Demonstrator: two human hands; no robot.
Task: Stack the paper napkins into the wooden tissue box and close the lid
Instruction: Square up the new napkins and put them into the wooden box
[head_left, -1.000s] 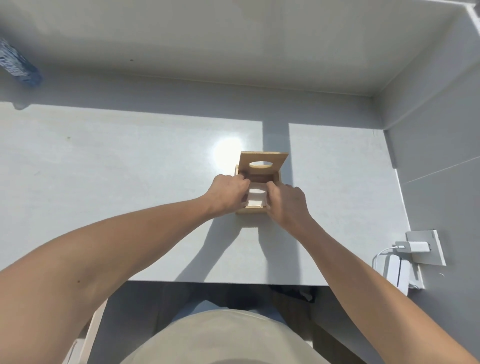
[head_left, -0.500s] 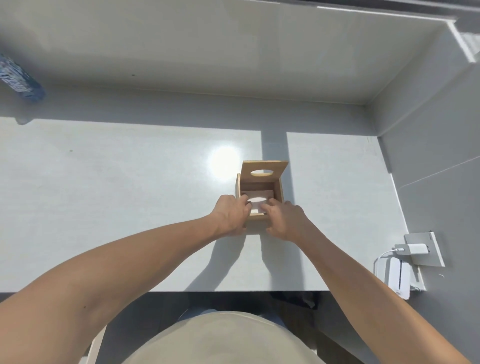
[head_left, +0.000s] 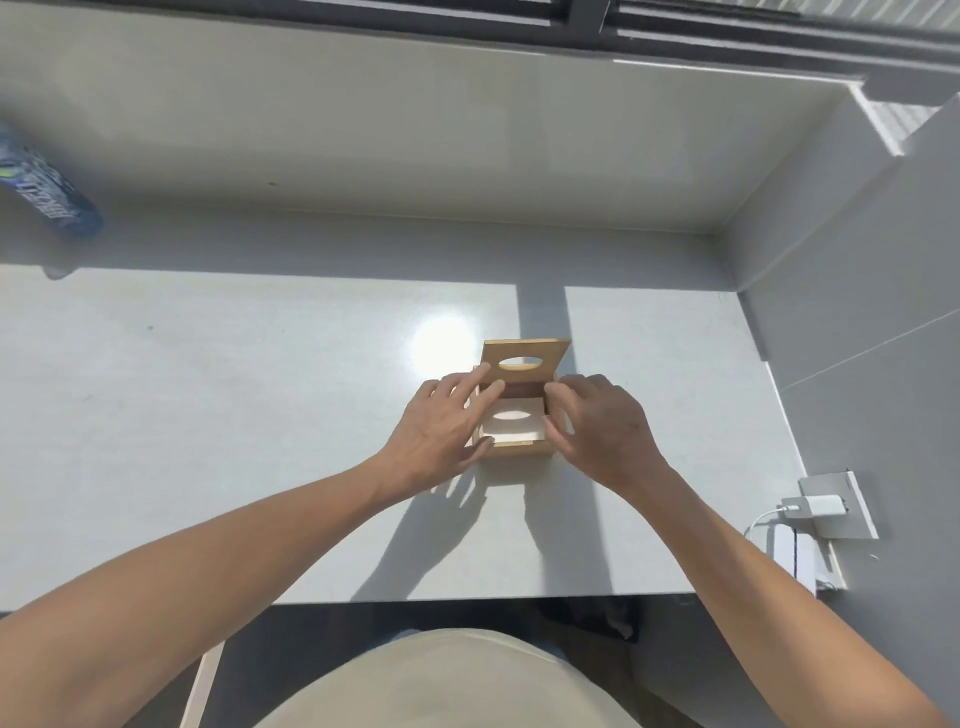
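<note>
left hand (head_left: 441, 426), right hand (head_left: 597, 421) flank open wooden tissue box (head_left: 519, 447).

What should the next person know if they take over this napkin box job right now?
Left hand: fingers straight, at the left wall of the wooden box, tips near the lid; no grip on anything.
Right hand: fingers loosely curled at the right wall, holding nothing that shows.
Box sits mid-table, lid raised at the back.
Done: white napkins lie flat inside the box.
Left: swing the lid down shut.
</note>
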